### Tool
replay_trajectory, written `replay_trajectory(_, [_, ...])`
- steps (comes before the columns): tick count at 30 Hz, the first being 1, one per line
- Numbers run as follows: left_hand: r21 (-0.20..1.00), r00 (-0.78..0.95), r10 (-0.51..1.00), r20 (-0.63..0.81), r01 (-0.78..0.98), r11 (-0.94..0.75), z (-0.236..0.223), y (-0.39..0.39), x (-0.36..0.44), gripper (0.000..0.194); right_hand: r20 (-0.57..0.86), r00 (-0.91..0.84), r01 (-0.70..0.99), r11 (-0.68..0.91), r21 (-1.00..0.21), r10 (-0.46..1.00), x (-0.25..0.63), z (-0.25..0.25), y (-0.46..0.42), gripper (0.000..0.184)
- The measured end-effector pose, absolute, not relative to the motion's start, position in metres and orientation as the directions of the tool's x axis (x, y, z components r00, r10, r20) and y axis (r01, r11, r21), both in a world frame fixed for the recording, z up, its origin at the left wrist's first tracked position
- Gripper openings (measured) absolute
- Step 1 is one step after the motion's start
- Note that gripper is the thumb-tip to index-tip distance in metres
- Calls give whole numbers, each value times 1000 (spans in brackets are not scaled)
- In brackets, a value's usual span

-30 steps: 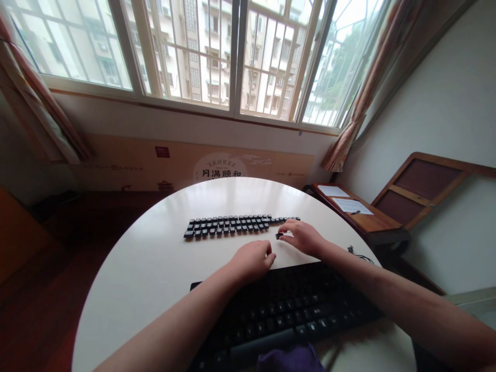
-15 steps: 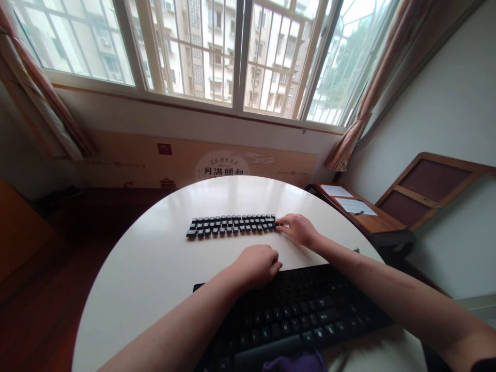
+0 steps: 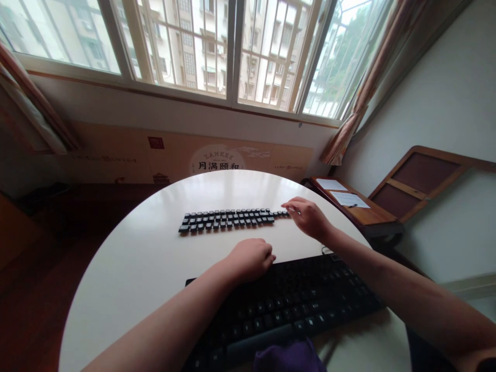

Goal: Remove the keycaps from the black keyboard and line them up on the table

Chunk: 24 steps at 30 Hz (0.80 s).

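Observation:
Loose black keycaps (image 3: 227, 218) lie in neat rows on the white table. A short run of small dark pieces (image 3: 279, 213) continues from their right end, partly under my right hand (image 3: 310, 219). That hand hovers there with its fingers stretched out and apart, and I see nothing held in it. My left hand (image 3: 251, 257) is closed in a loose fist above the upper edge of a black keyboard (image 3: 279, 310); whatever its curled fingers may hold is hidden. Letter keys sit on the keyboard's lower part, while its upper part looks dark and bare of caps.
The round white table (image 3: 127, 258) has a curved edge. Purple cloth (image 3: 289, 356) lies against the keyboard's near side. To the right stands a wooden chair (image 3: 422, 175) by a small wooden desk (image 3: 364, 218) with papers (image 3: 351, 200) and a pen. Windows are behind.
My right hand has lifted away from the right end of the keycap rows and moved right, uncovering small pieces there. The left fist stays nearly in place. The view has shifted slightly.

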<state>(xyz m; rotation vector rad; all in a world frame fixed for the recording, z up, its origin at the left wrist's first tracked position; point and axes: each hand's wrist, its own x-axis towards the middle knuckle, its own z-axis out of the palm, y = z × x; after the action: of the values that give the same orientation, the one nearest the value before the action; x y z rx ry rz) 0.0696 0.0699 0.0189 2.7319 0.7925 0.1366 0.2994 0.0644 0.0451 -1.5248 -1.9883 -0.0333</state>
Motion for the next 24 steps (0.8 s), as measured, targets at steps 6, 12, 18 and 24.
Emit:
replay_trajectory(6, [299, 852, 524, 14, 496, -815, 15, 75, 73, 33, 91, 88, 493, 36, -869, 992, 338, 78, -18, 71])
replay_trajectory(12, [286, 854, 519, 20, 493, -822, 14, 78, 75, 33, -172, 54, 196, -180, -964, 984, 345, 45, -70, 46])
replay_trajectory(18, [256, 848, 530, 1, 512, -820, 18, 77, 76, 33, -43, 157, 182, -72, -981, 987, 332, 19, -68, 45])
replay_trajectory(24, [264, 848, 530, -1, 511, -818, 18, 77, 75, 33, -50, 157, 281, -93, -955, 986, 336, 14, -59, 46])
